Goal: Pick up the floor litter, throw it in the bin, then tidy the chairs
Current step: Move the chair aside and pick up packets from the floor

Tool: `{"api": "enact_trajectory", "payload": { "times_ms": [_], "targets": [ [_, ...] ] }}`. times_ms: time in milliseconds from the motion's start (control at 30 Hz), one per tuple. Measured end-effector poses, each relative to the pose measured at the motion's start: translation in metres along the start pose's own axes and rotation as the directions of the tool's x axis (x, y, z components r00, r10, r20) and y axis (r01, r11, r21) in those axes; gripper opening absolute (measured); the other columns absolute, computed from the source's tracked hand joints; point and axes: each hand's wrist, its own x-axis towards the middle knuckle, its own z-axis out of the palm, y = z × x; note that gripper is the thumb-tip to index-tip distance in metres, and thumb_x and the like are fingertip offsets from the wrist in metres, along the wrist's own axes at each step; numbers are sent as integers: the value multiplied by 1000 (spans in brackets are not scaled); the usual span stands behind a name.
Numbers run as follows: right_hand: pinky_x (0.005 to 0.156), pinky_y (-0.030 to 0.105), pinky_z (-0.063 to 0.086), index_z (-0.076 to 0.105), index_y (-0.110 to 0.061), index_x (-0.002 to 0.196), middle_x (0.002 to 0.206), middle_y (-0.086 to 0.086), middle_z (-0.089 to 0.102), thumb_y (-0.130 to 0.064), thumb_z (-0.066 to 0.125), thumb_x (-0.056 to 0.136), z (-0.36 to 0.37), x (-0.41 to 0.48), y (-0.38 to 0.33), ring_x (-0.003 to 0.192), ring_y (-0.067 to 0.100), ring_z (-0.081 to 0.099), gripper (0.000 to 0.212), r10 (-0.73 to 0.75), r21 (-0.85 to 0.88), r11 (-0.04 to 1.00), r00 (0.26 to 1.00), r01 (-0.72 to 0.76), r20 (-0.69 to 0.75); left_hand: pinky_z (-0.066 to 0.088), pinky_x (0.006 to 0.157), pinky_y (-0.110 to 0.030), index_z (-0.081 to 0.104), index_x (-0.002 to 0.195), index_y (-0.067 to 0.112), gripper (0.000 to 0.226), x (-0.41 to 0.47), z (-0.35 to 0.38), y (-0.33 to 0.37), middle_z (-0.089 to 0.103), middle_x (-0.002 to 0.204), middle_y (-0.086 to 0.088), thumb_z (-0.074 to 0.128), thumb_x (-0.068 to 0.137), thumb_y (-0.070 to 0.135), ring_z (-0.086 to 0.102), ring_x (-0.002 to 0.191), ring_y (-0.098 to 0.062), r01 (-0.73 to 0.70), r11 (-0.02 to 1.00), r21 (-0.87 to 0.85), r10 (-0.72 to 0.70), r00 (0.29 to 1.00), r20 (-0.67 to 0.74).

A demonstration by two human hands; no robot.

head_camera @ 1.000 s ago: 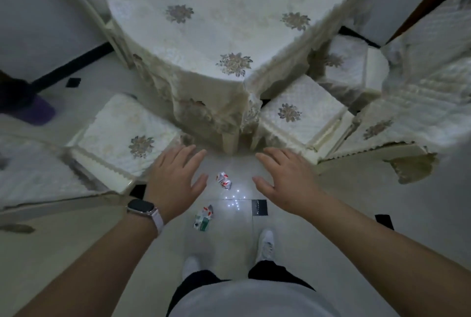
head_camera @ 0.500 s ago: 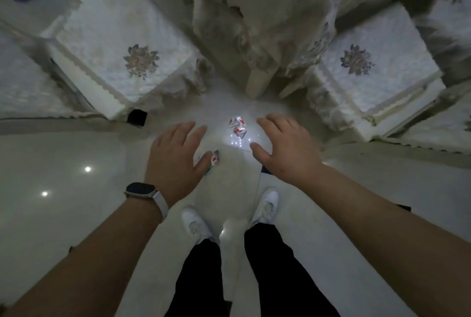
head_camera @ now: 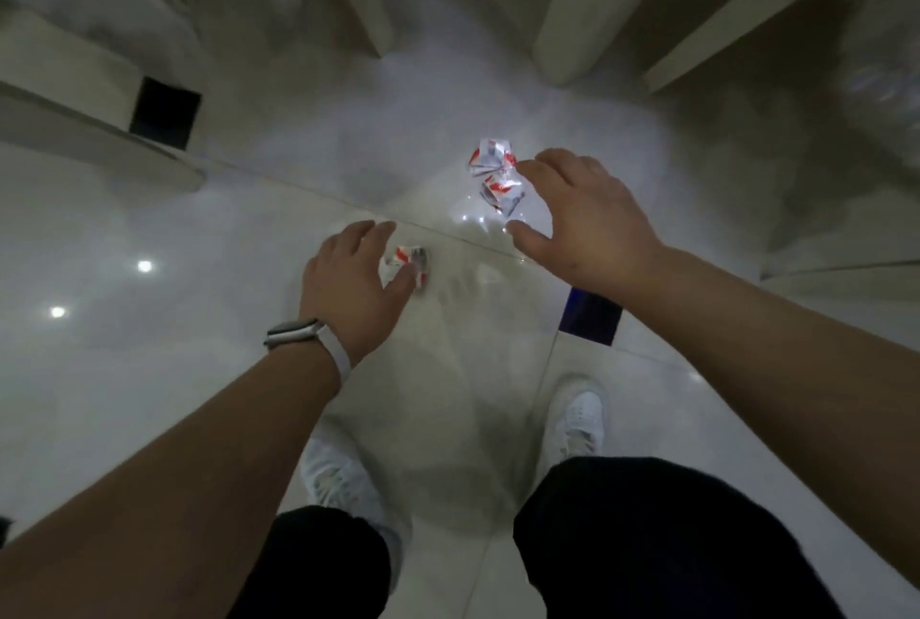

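Two crumpled white-and-red wrappers lie on the glossy pale floor. The farther wrapper [head_camera: 495,180] sits just left of my right hand [head_camera: 577,225], whose fingers are spread around it, thumb below and fingertips above, not closed. The nearer wrapper [head_camera: 410,265] is partly under the fingers of my left hand [head_camera: 351,285], which curls over it with the thumb touching its edge. A watch is on my left wrist. No bin is in view.
Pale table legs [head_camera: 572,21] and cloth-covered chair edges [head_camera: 89,120] crowd the top of the view. Dark square floor insets [head_camera: 164,113] lie at left and by my right forearm. My white shoes [head_camera: 577,419] stand on the tiles below.
The view has dropped much closer to the floor. Both hands have moved down onto the wrappers, the left now covering the nearer one, the right opening around the farther one.
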Motion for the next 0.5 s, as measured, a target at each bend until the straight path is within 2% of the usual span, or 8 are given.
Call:
{"api": "enact_trajectory", "payload": {
  "times_ms": [167, 267, 333, 433, 500],
  "targets": [
    [93, 42, 43, 46, -17, 142, 141, 7, 48, -46, 58, 90, 84, 51, 55, 119, 29, 49, 60, -63, -51, 997, 997, 61, -33, 43, 99, -47, 58, 134, 16, 59, 35, 89, -43, 58, 135, -11, 55, 85, 50, 52, 122, -36, 102, 994, -44, -105, 992, -63],
    [93, 44, 46, 47, -15, 141, 140, 9, 48, -49, 59, 90, 119, 78, 81, 119, 32, 49, 62, -97, -69, 993, 994, 94, -42, 42, 103, -49, 50, 142, 19, 76, 46, 126, -63, 49, 145, -10, 48, 80, 64, 46, 130, -36, 192, 980, -43, -193, 981, -2],
    [92, 47, 47, 48, -14, 140, 141, 11, 48, -49, 61, 89, 138, 92, 97, 120, 35, 49, 63, -137, -103, 986, 990, 134, -21, 41, 105, -52, 41, 148, 22, 87, 50, 147, -74, 41, 151, -11, 54, 77, 71, 41, 135, -37, 249, 968, -19, -249, 968, 21],
    [94, 51, 47, 45, -13, 142, 144, 13, 44, -46, 66, 85, 158, 113, 117, 124, 37, 46, 69, -180, -130, 974, 983, 184, 43, 37, 108, -53, 27, 154, 26, 94, 51, 173, -86, 29, 158, -11, 66, 78, 66, 30, 142, -36, 331, 943, -37, -329, 943, 54],
    [98, 48, 44, 40, -15, 145, 148, 13, 39, -47, 68, 83, 167, 126, 126, 128, 37, 41, 76, -190, -136, 970, 978, 201, 90, 36, 108, -53, 27, 154, 25, 93, 50, 185, -89, 27, 158, -12, 67, 79, 63, 29, 141, -37, 362, 929, -71, -360, 932, 38]
  ]
}}
